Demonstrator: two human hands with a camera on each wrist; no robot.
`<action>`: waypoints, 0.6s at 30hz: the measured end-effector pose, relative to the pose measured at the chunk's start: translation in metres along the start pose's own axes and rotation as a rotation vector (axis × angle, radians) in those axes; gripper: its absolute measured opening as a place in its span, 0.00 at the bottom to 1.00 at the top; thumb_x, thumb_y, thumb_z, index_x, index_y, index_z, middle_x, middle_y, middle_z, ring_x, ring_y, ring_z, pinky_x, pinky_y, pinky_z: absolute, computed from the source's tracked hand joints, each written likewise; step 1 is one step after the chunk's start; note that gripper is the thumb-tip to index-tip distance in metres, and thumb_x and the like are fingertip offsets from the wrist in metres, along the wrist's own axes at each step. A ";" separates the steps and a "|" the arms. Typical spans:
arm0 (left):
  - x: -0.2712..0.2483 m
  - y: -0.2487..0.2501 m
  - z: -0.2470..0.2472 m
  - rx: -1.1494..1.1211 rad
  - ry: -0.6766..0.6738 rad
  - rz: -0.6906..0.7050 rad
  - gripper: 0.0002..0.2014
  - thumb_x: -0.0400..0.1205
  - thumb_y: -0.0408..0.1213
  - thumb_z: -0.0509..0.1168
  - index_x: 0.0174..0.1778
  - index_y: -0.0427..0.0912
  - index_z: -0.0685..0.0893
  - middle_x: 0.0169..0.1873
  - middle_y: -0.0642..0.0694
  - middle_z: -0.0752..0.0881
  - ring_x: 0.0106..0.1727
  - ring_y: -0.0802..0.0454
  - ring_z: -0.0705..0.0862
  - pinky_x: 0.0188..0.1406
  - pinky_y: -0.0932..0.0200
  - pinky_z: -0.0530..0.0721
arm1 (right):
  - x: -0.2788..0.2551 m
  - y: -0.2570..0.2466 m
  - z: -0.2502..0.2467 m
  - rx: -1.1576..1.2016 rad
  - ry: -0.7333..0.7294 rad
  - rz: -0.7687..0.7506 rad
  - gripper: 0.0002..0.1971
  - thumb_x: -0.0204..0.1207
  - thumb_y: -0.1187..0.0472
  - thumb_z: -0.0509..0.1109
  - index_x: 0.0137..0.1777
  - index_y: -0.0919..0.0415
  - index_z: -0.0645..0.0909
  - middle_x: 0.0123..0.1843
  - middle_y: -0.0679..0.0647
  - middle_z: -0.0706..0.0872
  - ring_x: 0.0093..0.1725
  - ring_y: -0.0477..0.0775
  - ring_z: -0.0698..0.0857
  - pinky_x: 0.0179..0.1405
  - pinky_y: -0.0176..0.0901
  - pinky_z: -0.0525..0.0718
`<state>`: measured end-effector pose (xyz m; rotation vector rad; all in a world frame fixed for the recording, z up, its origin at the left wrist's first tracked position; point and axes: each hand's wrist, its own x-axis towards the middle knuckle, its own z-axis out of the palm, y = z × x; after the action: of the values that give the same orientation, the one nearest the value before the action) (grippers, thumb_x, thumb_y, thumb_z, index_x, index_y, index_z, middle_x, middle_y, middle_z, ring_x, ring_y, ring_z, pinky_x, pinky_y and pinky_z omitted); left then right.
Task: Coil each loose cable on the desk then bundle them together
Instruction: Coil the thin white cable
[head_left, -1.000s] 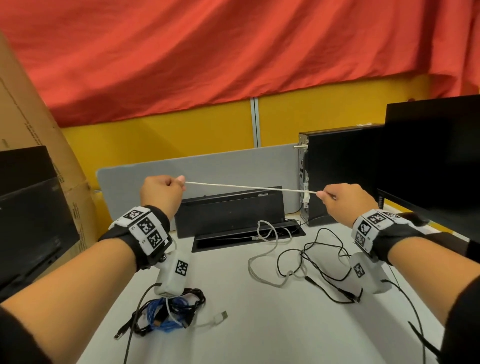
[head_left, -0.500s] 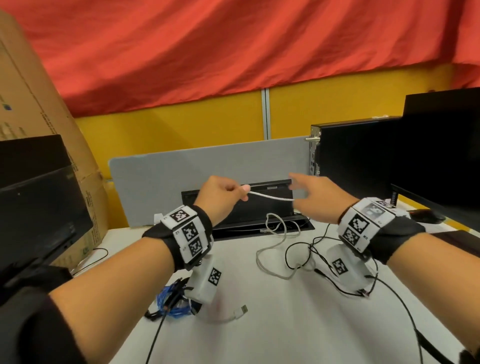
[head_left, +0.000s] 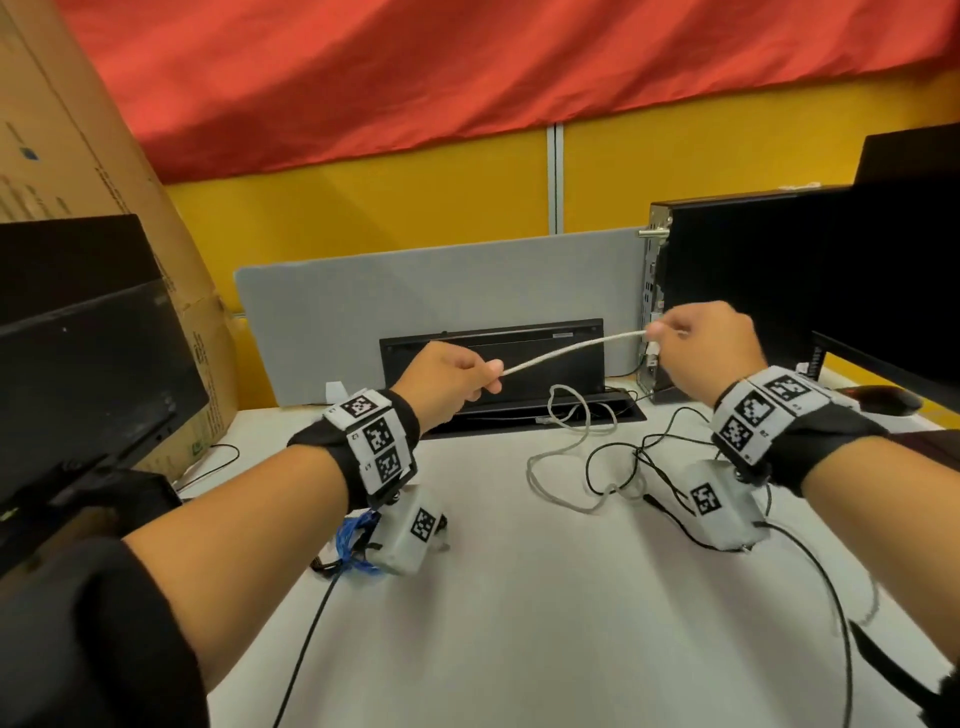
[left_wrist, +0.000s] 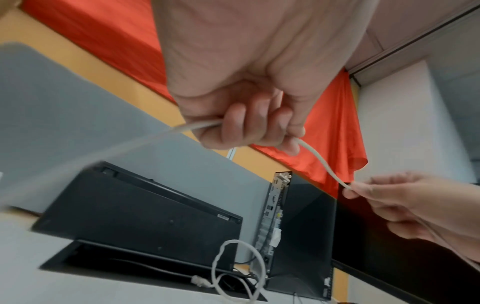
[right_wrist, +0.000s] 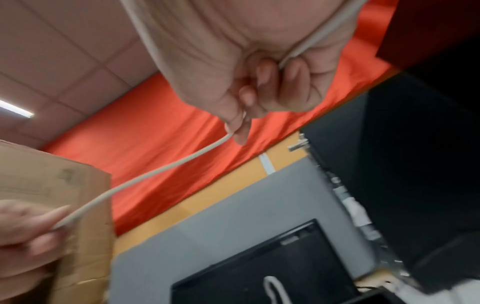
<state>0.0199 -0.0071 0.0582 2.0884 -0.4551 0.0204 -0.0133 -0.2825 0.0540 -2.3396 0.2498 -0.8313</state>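
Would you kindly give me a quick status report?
Both hands, left and right, pinch white cable, taut. Grey and black cables loose on desk.

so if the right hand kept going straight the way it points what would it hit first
Probably the black computer tower: the right hand, pinching the white cable, points forward at its rear ports. Depth is unclear, but nothing else shows between them.

The cable (head_left: 574, 348) held between the hands is white. On the white desk (head_left: 519, 597) lie a pale grey cable (head_left: 550, 467), thin black cables (head_left: 649, 467) and a blue and black bundle (head_left: 350, 540). The wristbands (head_left: 382, 441) are black with white tags printed in black square patterns. The curtain (head_left: 467, 67) is red, the wall (head_left: 363, 208) yellow, the divider (head_left: 415, 301) grey, the box (head_left: 78, 182) brown, the computer (head_left: 753, 291) and monitor (head_left: 78, 353) black.
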 end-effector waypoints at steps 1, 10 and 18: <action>0.000 -0.005 -0.002 0.014 0.000 0.003 0.14 0.84 0.45 0.65 0.38 0.43 0.89 0.27 0.49 0.77 0.24 0.57 0.71 0.23 0.65 0.71 | 0.001 0.011 -0.002 -0.053 0.034 0.053 0.10 0.81 0.53 0.67 0.44 0.54 0.88 0.38 0.53 0.87 0.36 0.53 0.84 0.34 0.42 0.81; 0.002 -0.005 0.035 0.012 0.000 0.166 0.12 0.84 0.41 0.66 0.37 0.42 0.89 0.20 0.58 0.77 0.18 0.67 0.72 0.19 0.77 0.70 | -0.045 -0.036 0.017 -0.102 -0.401 -0.259 0.24 0.76 0.71 0.61 0.70 0.55 0.80 0.61 0.49 0.86 0.61 0.54 0.83 0.61 0.44 0.81; -0.001 -0.024 0.045 -0.100 -0.215 0.075 0.14 0.86 0.40 0.63 0.34 0.45 0.86 0.24 0.52 0.77 0.25 0.57 0.72 0.29 0.64 0.77 | -0.055 -0.050 0.040 -0.046 -0.519 -0.300 0.08 0.80 0.53 0.70 0.51 0.49 0.91 0.37 0.43 0.87 0.38 0.40 0.82 0.37 0.34 0.75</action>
<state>0.0197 -0.0326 0.0146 1.9831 -0.6511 -0.1815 -0.0330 -0.2031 0.0342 -2.5753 -0.3107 -0.3232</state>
